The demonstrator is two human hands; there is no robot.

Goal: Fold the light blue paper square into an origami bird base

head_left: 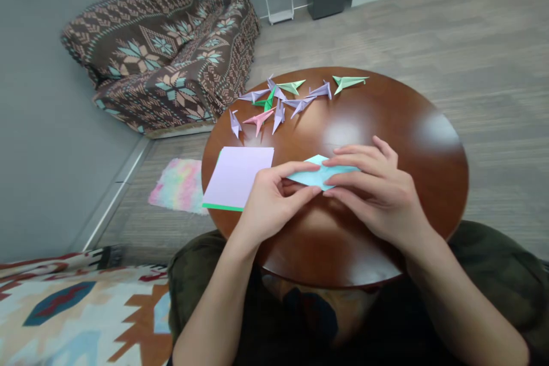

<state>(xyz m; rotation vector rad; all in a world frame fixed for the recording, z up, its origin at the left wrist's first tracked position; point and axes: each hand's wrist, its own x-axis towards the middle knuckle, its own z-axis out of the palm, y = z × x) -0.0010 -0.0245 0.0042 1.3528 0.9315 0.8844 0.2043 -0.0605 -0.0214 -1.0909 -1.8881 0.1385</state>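
Observation:
A light blue sheet of origami paper (318, 178), folded into a long diamond, is held just over the near middle of the round table. My left hand (274, 197) grips its left side between thumb and forefinger. My right hand (373, 180) has its thumb and fingers on the right part of the paper, covering some of its edge. Left of my left hand lies a stack of square paper (240, 174), lilac on top with green showing at the lower edge.
Several folded paper birds in lilac, green and pink, among them a pink one (259, 120) and a pale green one (346, 83), stand along the far side of the brown table (429, 183). A patterned sofa (171, 63) and a fluffy rug (178, 186) are to the left.

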